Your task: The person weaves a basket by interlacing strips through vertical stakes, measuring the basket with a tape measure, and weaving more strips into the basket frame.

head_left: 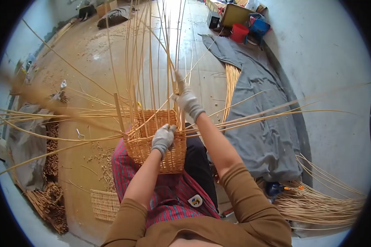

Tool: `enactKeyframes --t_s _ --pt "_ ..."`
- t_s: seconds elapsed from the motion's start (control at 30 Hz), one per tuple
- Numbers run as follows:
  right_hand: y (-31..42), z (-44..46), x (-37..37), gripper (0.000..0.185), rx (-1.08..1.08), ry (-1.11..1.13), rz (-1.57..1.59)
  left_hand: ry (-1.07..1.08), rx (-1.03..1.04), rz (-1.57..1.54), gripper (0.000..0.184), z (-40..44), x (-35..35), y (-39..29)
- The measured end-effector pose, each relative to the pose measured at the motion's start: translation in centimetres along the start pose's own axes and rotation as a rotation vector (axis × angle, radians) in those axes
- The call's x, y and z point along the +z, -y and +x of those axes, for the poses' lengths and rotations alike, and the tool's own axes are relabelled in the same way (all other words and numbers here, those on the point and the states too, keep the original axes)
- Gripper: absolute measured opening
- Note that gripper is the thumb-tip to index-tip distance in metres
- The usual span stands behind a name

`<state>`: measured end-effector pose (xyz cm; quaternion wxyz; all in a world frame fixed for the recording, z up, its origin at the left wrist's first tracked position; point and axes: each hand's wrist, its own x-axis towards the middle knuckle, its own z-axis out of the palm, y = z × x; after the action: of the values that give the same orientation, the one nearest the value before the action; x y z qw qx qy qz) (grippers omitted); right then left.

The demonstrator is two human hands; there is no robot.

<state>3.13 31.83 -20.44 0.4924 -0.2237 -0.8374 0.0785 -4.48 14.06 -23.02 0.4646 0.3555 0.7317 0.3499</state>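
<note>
A half-woven wicker basket (pixel 156 154) rests on my lap, over a striped apron (pixel 125 168). Long wicker rods (pixel 151 61) rise from its rim, and others stick out sideways to left and right. My left hand (pixel 164 138), in a pale work glove, is closed over the near rim of the basket. Above the far right corner, my gloved right hand (pixel 187 101) has its fingers wrapped round a wicker rod (pixel 169 61). Both palms are hidden from view.
Grey cloth (pixel 255 119) covers a bundle of rods (pixel 231 82) on the right. More loose rods (pixel 321 208) lie at lower right, near orange-handled pruning shears (pixel 290 188). A small woven panel (pixel 105 204) and offcuts lie on the left floor. A red bucket (pixel 239 33) stands by the wall.
</note>
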Motion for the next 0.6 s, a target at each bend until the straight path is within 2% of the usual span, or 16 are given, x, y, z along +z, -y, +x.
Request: enactKeyframes --t_s 0.07,0.1,0.13,0.2,0.23,0.3,0.33,0.4,0.43,0.47,0.5,0.53,0.57,0.6 --pt "-1.0 1.9 -0.7 0.069 0.811 0.116 0.535 0.015 -0.084 -0.073 0.031 -0.1 0.5 1.1" --pt "-1.0 2.6 -2.2 0.053 0.946 0.097 0.724 0.029 -0.091 -0.083 0.029 -0.2 0.4 1.1" --pt "-0.1 2.2 -3.4 0.053 0.967 0.106 0.715 0.043 -0.109 -0.089 0.029 -0.6 0.6 1.3" --pt "1.4 0.7 -5.5 0.031 0.846 0.107 0.391 0.006 0.005 -0.174 0.029 -1.3 0.7 1.2" --pt "0.6 -1.4 -5.1 0.011 0.720 -0.089 0.396 0.016 -0.004 -0.169 0.029 -2.4 0.7 0.7" --pt "-1.0 -5.7 -7.0 0.008 0.803 -0.107 0.444 -0.684 0.757 0.606 0.061 -5.0 0.5 0.3" --pt "-1.3 -7.7 -8.0 0.006 0.872 -0.114 0.500 -0.654 0.739 0.616 0.061 -5.6 0.7 -0.1" --pt "-1.4 -10.1 -8.9 0.005 0.874 -0.101 0.504 -0.189 0.385 0.998 0.096 -5.7 2.0 -0.9" --pt "-1.0 -10.0 -9.7 0.005 0.844 -0.076 0.441 -0.179 0.455 0.976 0.107 -4.6 2.0 0.7" --pt "-0.7 -10.2 -10.1 0.006 0.818 -0.063 0.379 -0.145 0.444 0.980 0.107 -3.9 1.9 2.1" --pt "-1.9 -11.2 -9.3 0.009 0.980 -0.025 0.378 -0.173 0.509 0.922 0.108 -3.6 1.8 3.0" --pt "-3.7 -14.5 -8.3 0.009 0.990 -0.012 0.383 -0.226 0.570 0.860 0.109 -3.3 1.7 3.7" --pt "-6.6 -19.0 -6.8 0.010 0.758 0.200 -0.026 -0.308 0.665 0.855 0.110 -2.9 1.8 4.3" --pt "-8.8 -22.1 -5.5 0.012 0.490 0.388 -0.427 -0.322 0.661 0.857 0.110 -2.9 1.7 4.7"
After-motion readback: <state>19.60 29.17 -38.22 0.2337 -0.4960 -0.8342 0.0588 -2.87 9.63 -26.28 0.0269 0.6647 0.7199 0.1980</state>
